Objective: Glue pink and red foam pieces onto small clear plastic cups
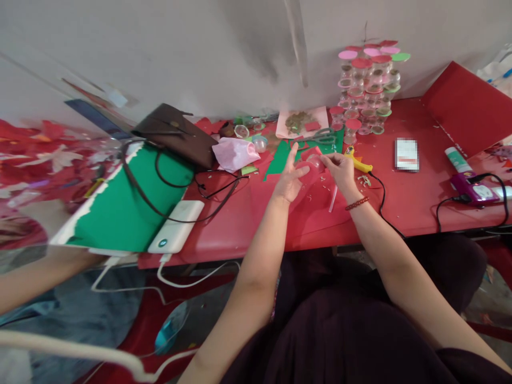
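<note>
My left hand (290,178) and my right hand (341,169) meet over the red table (404,197), both closed around a small clear plastic cup (313,166) with something red in or behind it. The left index finger points up and away. A bead bracelet sits on my right wrist. A yellow glue gun (359,163) lies just right of my right hand. Under the hands lies a green sheet (282,156), with scissors (320,137) beyond it.
A stack of small clear jars with coloured lids (370,88) stands at the back. A brown bag (176,133), pink cloth (234,153), white power bank (176,226), green board (120,205), purple device (472,188) and white tube (458,159) lie around. Another person's arm (36,277) is at left.
</note>
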A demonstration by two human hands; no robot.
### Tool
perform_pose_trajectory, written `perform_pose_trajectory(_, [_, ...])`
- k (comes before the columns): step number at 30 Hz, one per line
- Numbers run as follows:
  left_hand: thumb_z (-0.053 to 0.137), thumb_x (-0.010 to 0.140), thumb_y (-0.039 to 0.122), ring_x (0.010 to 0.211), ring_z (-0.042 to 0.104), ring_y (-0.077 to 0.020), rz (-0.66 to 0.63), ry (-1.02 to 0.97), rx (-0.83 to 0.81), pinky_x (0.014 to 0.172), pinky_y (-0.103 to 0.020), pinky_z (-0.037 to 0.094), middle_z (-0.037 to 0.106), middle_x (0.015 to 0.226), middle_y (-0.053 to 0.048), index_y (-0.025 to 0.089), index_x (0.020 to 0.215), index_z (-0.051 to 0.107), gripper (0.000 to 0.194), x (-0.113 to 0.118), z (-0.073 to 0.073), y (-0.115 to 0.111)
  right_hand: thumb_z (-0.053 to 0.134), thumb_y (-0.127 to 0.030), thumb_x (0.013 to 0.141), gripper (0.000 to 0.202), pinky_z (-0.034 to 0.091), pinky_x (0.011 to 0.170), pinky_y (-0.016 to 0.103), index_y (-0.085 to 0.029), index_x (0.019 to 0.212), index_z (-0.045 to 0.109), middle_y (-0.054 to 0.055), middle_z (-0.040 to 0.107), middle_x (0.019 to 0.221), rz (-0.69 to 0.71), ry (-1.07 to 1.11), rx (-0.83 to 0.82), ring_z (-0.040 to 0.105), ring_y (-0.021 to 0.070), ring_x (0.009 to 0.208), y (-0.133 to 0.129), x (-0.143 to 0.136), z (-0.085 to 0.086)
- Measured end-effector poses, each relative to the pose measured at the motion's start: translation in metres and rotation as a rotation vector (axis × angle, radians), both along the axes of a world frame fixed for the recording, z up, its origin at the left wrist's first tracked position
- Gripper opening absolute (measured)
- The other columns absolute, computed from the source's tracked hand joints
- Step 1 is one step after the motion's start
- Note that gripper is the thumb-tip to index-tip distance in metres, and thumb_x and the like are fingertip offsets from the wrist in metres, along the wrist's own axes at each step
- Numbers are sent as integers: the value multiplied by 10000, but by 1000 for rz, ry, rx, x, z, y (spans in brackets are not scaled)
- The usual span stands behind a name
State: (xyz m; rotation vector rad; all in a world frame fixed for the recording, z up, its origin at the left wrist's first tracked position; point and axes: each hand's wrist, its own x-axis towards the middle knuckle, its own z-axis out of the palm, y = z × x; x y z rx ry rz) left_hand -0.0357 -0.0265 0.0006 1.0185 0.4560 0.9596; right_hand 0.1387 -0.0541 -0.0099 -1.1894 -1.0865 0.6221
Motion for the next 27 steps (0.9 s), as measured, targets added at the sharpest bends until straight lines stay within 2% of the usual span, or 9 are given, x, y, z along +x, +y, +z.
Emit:
perform_pose_trajectory(2, [902, 709, 339, 953, 770, -195, 30, -17, -24, 938, -321, 573, 783, 1047, 19, 385, 1603, 430, 1012, 3, -6, 3, 748, -662, 835, 466, 460, 658, 297, -222, 696, 682, -7, 627, 679, -34, 26, 2, 544, 132, 671, 1, -1, -1])
perform_pose_trajectory(4, [911, 695, 366, 912, 754, -179, 48, -33, -7, 915, -304, 572, 763, 984, 21, 342, 1501, 554, 882, 3, -10, 6, 693, -717, 856, 534, 441, 623, 282, -228, 652, 628, -19, 567, 643, 9, 83, -20, 516, 125, 644, 0, 0, 0])
perform_pose_trajectory(7, [900, 666, 335, 936, 732, -168, 30, -12, 63, 886, -283, 571, 744, 1107, 2, 327, 1397, 639, 776, -2, -10, 10, 730, -705, 838, 513, 444, 615, 275, -225, 679, 644, -17, 596, 664, 154, 137, -65, 529, 120, 638, -1, 2, 2])
perform_pose_trajectory(9, [881, 652, 292, 1016, 725, -186, -4, 40, 109, 902, -292, 575, 711, 1271, -12, 351, 1417, 624, 809, -5, -9, 10, 827, -605, 791, 418, 464, 646, 284, -216, 721, 691, -7, 655, 701, 217, 114, -71, 559, 124, 659, -2, 3, 4])
perform_pose_trajectory(11, [864, 656, 272, 1078, 721, -212, -24, 82, 136, 929, -318, 579, 677, 1365, -27, 378, 1474, 576, 873, -6, -7, 9, 869, -506, 767, 347, 474, 667, 291, -208, 712, 699, -6, 671, 695, 210, 113, -66, 566, 124, 661, -3, 4, 4])
perform_pose_trajectory(15, [857, 702, 313, 1103, 729, -243, 6, 66, 117, 971, -371, 571, 704, 1297, -39, 394, 1568, 475, 950, -4, -7, 8, 879, -411, 770, 284, 482, 688, 283, -207, 711, 691, -10, 669, 695, 157, 175, -70, 567, 119, 673, -3, 2, 5])
perform_pose_trajectory(19, [872, 689, 327, 1023, 739, -221, 38, 33, 98, 916, -325, 571, 725, 1180, -29, 375, 1552, 512, 937, -3, -8, 9, 802, -567, 839, 399, 452, 620, 262, -222, 700, 657, -8, 647, 703, 129, 253, -110, 564, 119, 657, -2, 0, 4])
perform_pose_trajectory(23, [864, 658, 272, 1067, 727, -221, -15, 56, 145, 904, -302, 577, 698, 1315, -43, 395, 1584, 491, 1005, -5, -8, 8, 838, -672, 743, 484, 410, 563, 261, -228, 691, 652, -32, 583, 639, 216, 246, -106, 487, 108, 594, -2, 0, 3])
perform_pose_trajectory(27, [850, 684, 293, 1240, 681, -287, -60, 72, 192, 1013, -381, 571, 660, 1446, -70, 402, 1649, 393, 1074, -6, -5, 6, 835, -716, 705, 514, 409, 567, 265, -226, 711, 682, -34, 588, 633, 255, 214, -61, 477, 104, 593, -1, 2, 1])
